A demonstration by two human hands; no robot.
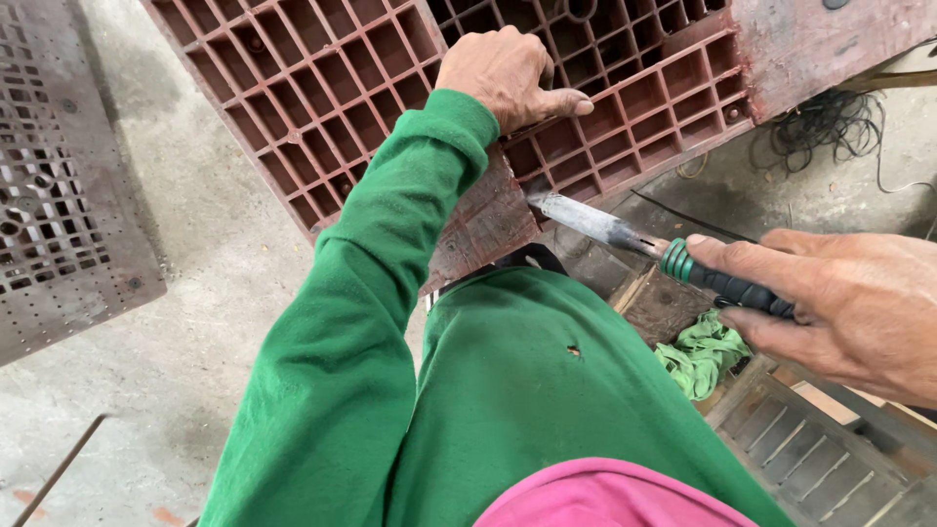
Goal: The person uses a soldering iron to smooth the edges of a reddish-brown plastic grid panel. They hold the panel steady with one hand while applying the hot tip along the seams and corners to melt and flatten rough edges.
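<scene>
One red-brown plastic grid pallet (pixel 322 88) leans at the far side, and the left hand (pixel 508 73) curls its fingers over a rib. The right hand (pixel 849 312) wraps tightly around one green-handled chisel (pixel 664 252), its blade touching the pallet's near edge. One green rag (pixel 703 353) lies below it.

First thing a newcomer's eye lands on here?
The green sleeve running up the middle, its left hand gripping the red-brown grid pallet at top. Next, at right, the right hand holding a chisel, blade tip against the pallet's edge. A green rag lies below it.
</scene>
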